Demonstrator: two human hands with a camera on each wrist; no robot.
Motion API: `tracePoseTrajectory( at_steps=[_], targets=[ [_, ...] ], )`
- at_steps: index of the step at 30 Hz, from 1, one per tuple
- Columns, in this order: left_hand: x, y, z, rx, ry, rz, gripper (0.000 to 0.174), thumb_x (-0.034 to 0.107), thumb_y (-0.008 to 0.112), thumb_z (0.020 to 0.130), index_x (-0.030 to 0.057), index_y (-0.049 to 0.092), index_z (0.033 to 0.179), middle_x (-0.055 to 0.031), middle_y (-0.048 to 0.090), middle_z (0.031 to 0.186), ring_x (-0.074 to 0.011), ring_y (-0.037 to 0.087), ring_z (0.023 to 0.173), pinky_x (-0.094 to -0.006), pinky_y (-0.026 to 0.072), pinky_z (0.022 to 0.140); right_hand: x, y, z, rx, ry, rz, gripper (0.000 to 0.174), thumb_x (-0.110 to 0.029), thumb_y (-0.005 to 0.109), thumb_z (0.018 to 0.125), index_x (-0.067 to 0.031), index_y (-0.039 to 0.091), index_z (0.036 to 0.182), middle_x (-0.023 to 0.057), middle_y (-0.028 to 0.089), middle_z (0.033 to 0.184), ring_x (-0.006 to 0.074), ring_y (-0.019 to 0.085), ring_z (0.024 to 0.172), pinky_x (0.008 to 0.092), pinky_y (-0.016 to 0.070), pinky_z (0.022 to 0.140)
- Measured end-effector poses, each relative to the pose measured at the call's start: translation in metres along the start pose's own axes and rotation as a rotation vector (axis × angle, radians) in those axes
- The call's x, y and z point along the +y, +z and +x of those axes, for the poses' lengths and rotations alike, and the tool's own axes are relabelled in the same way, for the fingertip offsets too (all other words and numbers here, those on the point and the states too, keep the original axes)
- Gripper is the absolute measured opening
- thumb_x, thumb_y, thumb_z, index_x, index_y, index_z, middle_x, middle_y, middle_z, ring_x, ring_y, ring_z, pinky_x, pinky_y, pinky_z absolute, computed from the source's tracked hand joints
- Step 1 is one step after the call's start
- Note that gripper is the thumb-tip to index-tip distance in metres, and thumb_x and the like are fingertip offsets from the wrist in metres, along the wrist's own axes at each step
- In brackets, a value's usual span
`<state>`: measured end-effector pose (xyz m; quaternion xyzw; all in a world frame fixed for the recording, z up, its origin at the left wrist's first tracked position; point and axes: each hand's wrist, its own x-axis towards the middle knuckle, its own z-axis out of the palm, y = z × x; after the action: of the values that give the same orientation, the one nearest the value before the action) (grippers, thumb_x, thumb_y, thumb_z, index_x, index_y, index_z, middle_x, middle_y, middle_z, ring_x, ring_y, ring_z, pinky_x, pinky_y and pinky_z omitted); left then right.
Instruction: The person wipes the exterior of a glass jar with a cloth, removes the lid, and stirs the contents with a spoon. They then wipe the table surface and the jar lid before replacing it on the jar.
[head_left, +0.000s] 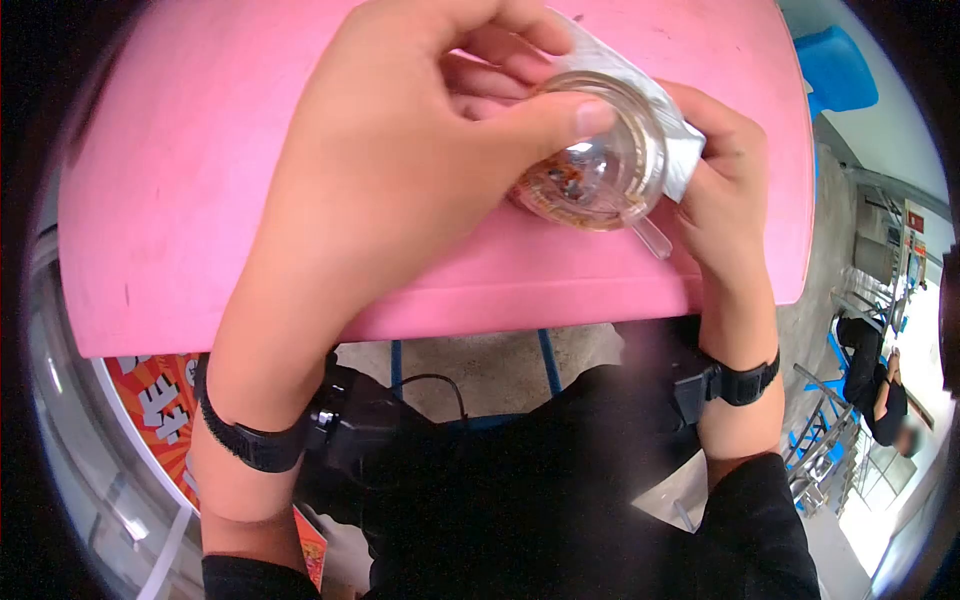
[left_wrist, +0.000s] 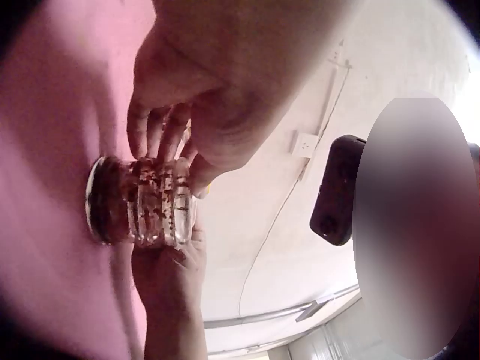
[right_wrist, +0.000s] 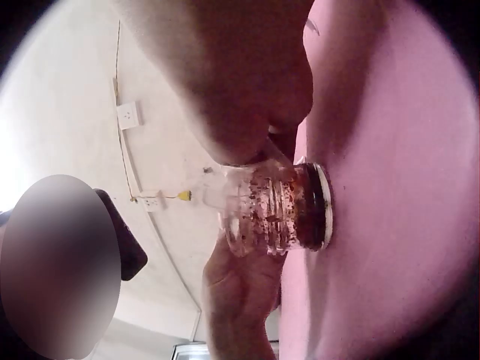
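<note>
"What is seen at the far left?"

"A red printed panel (head_left: 152, 410) is shown below the near edge of the pink table (head_left: 190, 190). Next, a black strap (head_left: 255, 442) is worn above the left hand (head_left: 395, 145)."

"And how are the left fingers placed?"

"The jar is grasped by them: the thumb is laid over its rim and mouth, while the other fingers are curved against its side, as is shown from the left wrist."

"Where is the jar itself?"

"The clear jar (head_left: 597, 170) is held between the two hands, near the table's near edge. It is stood upright with its base on the table, as is seen in both wrist views, and its inside is marked with reddish-brown bits."

"What is found just right of it?"

"A clear spoon handle (head_left: 653, 240) is seen beside the jar, and a white sheet (head_left: 684, 160) is set between the jar's far side and the right hand (head_left: 732, 180)."

"Are the right fingers clenched?"

"They are bent at the sheet's edge, but their tips are hidden, so whether the sheet is grasped cannot be told."

"And farther right?"

"A blue seat (head_left: 838, 70) is seen beyond the table, and a person in black (head_left: 872, 385) is shown in the background."
</note>
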<state>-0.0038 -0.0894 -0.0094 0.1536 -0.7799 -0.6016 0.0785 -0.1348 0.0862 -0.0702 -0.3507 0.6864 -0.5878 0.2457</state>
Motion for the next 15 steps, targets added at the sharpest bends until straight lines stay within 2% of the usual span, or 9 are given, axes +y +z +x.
tracePoseTrajectory(
  at_steps=[1,7,15],
  targets=[
    [-0.002,0.000,0.002,0.010,-0.007,0.000,0.042,0.015,0.083,0.084,-0.0035,0.063,0.115,-0.0119,0.068,0.097,-0.0119,0.067,0.082,-0.0233,0.0548,0.074,0.001,-0.003,-0.007,0.025,0.050,0.039,0.031,0.001,0.065,0.088,0.0043,0.071,0.118,0.0094,0.075,0.104,0.0139,0.069,0.092,0.0278,0.0556,0.082],
    [-0.006,0.000,-0.002,0.063,-0.044,-0.004,0.043,0.016,0.083,0.083,-0.0035,0.062,0.115,-0.0120,0.068,0.097,-0.0121,0.067,0.082,-0.0233,0.0548,0.074,0.004,-0.009,-0.027,0.105,0.045,0.047,0.030,0.002,0.065,0.090,0.0040,0.070,0.119,0.0106,0.074,0.109,0.0163,0.070,0.100,0.0301,0.0553,0.090],
    [-0.002,0.003,0.000,0.034,-0.034,-0.024,0.044,0.016,0.084,0.083,-0.0034,0.062,0.117,-0.0123,0.068,0.098,-0.0123,0.067,0.083,-0.0234,0.0548,0.074,-0.003,-0.004,0.003,-0.020,-0.009,-0.006,0.027,-0.004,0.069,0.090,0.0020,0.072,0.117,0.0076,0.075,0.102,0.0133,0.070,0.091,0.0268,0.0555,0.081]
  ],
)
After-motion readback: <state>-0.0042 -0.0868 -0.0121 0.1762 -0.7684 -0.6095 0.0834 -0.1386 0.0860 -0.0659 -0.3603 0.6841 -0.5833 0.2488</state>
